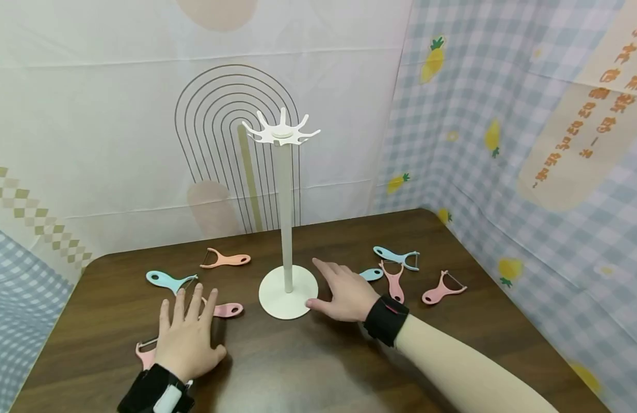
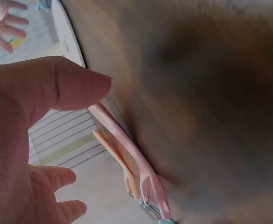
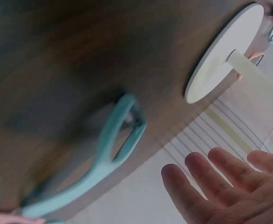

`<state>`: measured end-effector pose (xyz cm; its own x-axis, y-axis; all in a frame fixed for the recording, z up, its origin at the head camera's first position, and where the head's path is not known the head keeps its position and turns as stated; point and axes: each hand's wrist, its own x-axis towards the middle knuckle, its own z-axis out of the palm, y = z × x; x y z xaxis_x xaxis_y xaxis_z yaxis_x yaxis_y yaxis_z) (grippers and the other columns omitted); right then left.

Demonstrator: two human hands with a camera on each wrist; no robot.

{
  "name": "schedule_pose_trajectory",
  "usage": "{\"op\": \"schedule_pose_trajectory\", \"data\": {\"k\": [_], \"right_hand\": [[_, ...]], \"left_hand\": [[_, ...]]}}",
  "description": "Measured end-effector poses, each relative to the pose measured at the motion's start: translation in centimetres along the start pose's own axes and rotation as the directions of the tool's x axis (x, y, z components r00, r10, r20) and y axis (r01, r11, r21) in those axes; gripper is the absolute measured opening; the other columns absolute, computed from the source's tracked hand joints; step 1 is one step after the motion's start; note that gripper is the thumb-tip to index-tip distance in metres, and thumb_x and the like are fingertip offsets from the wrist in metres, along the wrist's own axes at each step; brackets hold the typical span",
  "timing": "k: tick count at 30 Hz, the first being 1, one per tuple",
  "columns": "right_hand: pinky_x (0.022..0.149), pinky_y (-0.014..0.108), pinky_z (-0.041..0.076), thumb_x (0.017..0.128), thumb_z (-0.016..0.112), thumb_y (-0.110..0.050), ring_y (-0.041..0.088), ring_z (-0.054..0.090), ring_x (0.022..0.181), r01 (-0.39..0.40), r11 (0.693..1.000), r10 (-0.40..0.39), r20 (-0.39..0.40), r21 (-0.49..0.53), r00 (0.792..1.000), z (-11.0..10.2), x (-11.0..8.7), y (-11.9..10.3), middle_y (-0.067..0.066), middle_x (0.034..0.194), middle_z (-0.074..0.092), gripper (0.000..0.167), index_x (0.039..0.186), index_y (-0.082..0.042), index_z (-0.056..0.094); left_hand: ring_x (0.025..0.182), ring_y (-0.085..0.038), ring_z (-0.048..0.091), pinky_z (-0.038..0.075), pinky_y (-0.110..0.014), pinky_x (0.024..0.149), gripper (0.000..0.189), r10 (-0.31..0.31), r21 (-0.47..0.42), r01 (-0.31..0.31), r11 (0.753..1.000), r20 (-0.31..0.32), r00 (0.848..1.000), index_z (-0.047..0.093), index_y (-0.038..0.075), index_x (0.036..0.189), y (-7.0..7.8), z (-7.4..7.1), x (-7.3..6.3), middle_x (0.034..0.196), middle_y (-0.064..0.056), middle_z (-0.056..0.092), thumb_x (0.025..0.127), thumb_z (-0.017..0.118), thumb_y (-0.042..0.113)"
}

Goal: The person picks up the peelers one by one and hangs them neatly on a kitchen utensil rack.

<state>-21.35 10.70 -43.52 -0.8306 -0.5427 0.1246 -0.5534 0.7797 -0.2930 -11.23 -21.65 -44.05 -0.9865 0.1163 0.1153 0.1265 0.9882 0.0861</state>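
My left hand (image 1: 188,339), fingers spread, hovers over the left part of the table among several peelers. Around it lie a blue peeler (image 1: 165,280), a pink peeler (image 1: 228,310) and another pink peeler (image 1: 145,354) partly hidden by the hand. Beyond them is an orange peeler (image 1: 226,260). My right hand (image 1: 347,292) has its fingers extended beside the round base of a white stand (image 1: 268,294); whether it touches the base I cannot tell. Partly behind that hand, a blue peeler (image 3: 99,168) lies near the wrist. Neither hand holds anything.
Farther right lie another blue peeler (image 1: 393,254) and two pink peelers, one nearer (image 1: 394,282) and one by the right side (image 1: 438,293). The stand's top carries several curved hooks (image 1: 282,135). Patterned cloths (image 1: 339,115) hang behind the brown table (image 1: 277,367).
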Motion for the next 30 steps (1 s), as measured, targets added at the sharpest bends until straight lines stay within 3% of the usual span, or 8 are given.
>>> {"op": "schedule_pose_trajectory", "data": {"k": [8, 13, 18, 22, 26, 30], "right_hand": [[0.095, 0.04, 0.045, 0.079, 0.07, -0.061, 0.025, 0.051, 0.121, -0.05, 0.987, 0.037, 0.085, 0.153, 0.996, 0.8, 2.8, -1.1, 0.011, 0.136, 0.051, 0.091, 0.148, -0.012, 0.036], [0.088, 0.035, 0.047, 0.077, 0.073, -0.059, 0.022, 0.054, 0.105, -0.08, 0.97, 0.056, 0.107, 0.23, 0.993, 2.2, 4.7, -1.5, 0.012, 0.12, 0.053, 0.086, 0.141, -0.008, 0.045], [0.073, 0.029, 0.048, 0.077, 0.075, -0.056, 0.016, 0.056, 0.086, -0.144, 0.941, 0.086, 0.195, 0.305, 0.977, 3.7, 6.5, -1.4, 0.005, 0.099, 0.058, 0.08, 0.134, -0.007, 0.048], [0.063, 0.028, 0.045, 0.076, 0.078, -0.053, 0.015, 0.055, 0.072, -0.185, 0.926, 0.105, 0.247, 0.328, 0.963, 4.5, 7.4, -1.0, 0.002, 0.083, 0.057, 0.067, 0.117, -0.006, 0.053], [0.062, 0.025, 0.042, 0.077, 0.077, -0.052, 0.013, 0.051, 0.069, -0.166, 0.936, 0.081, 0.267, 0.312, 0.96, 5.1, 8.1, -0.7, 0.0, 0.078, 0.054, 0.053, 0.097, -0.009, 0.053], [0.061, 0.024, 0.041, 0.081, 0.075, -0.048, 0.012, 0.049, 0.067, -0.158, 0.937, 0.059, 0.307, 0.311, 0.95, 5.4, 8.6, -0.6, -0.001, 0.074, 0.055, 0.042, 0.087, -0.012, 0.056]], "left_hand": [[0.134, -0.052, 0.024, 0.011, -0.063, 0.108, 0.098, 0.091, 0.074, -0.089, 0.993, -0.034, 0.995, 0.041, 0.0, 0.143, 0.0, 0.6, 1.7, 0.145, -0.03, 0.036, 0.059, 0.08, 0.032], [0.127, -0.052, 0.036, 0.022, -0.062, 0.105, 0.088, 0.089, 0.078, -0.086, 0.993, -0.033, 0.996, 0.047, -0.002, 0.137, -0.1, 1.0, 2.0, 0.135, -0.029, 0.047, 0.061, 0.079, 0.028], [0.121, -0.051, 0.043, 0.026, -0.062, 0.104, 0.082, 0.078, 0.07, -0.076, 0.995, -0.021, 0.997, 0.05, -0.003, 0.134, -0.2, 0.9, 2.4, 0.128, -0.028, 0.053, 0.063, 0.079, 0.025], [0.119, -0.05, 0.046, 0.027, -0.062, 0.103, 0.078, 0.091, 0.067, -0.09, 0.994, -0.012, 0.996, 0.051, -0.003, 0.134, -0.1, 0.6, 2.8, 0.125, -0.027, 0.055, 0.064, 0.078, 0.021], [0.115, -0.048, 0.05, 0.029, -0.061, 0.102, 0.074, 0.101, 0.076, -0.101, 0.992, -0.001, 0.995, 0.053, -0.004, 0.131, -0.4, 0.4, 3.1, 0.121, -0.025, 0.059, 0.066, 0.078, 0.018], [0.111, -0.044, 0.055, 0.029, -0.061, 0.102, 0.061, 0.113, 0.073, -0.115, 0.991, 0.024, 0.993, 0.06, -0.003, 0.123, -0.8, 0.7, 3.4, 0.114, -0.022, 0.064, 0.068, 0.078, 0.017]]}}
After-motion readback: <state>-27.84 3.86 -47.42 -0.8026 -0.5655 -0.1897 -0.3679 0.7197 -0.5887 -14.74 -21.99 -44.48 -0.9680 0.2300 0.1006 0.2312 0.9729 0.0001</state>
